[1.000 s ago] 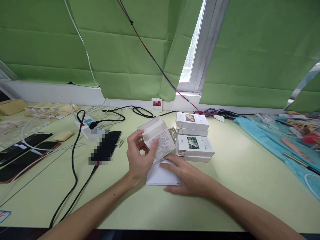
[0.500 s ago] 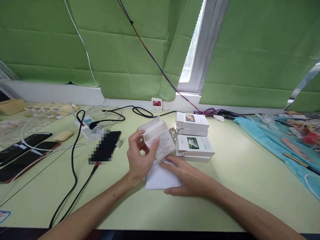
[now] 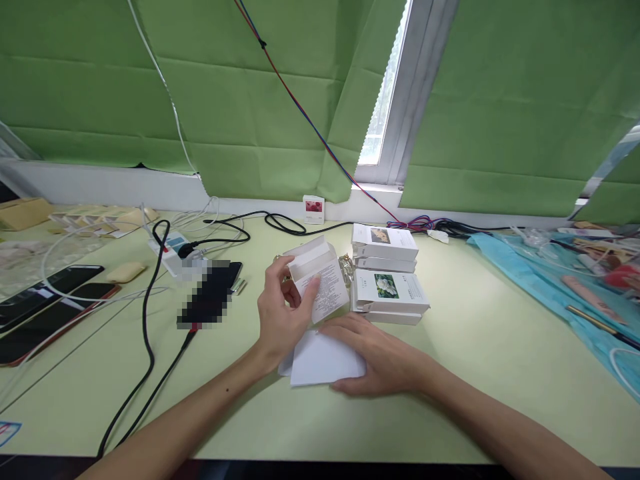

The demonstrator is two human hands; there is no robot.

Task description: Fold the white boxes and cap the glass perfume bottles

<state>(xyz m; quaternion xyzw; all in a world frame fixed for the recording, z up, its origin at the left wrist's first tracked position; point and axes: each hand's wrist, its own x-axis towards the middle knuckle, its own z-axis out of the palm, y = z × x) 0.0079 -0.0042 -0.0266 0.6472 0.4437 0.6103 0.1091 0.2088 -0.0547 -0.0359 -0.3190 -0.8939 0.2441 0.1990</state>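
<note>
Near the centre of the frame, your left hand (image 3: 286,312) grasps the carton (image 3: 330,293), thumb laid across the printed face and the other fingers curled behind it; a light pinch would serve best, since thin card like this would probably dent under a harder squeeze. Just below, at the lower centre, lies the white sheet (image 3: 320,363), and it is likely to behave better if you spread your pressure over it, so that it neither skids on the table (image 3: 475,380) nor creases. Your right hand (image 3: 375,353) covers its right side, fingers bent over the upper edge and thumb by the near right corner; whether they grip the paper or merely press on it, you cannot tell from this view (the hand itself hides the contact). Mind those knuckles, too, as they sit close to the front boxes (image 3: 393,293), right of centre. As for looks, the white sheet is plain and smooth, with a paler, thinner-looking layer showing past its left edge. The carton above it is off-white and tilted, its flap raised toward the upper left, and close lines of dark print, too small to read, fill the face toward you. To its right you have crumpled gold foil (image 3: 346,270), then those front boxes, the upper one bearing a white flower among green leaves.
</note>
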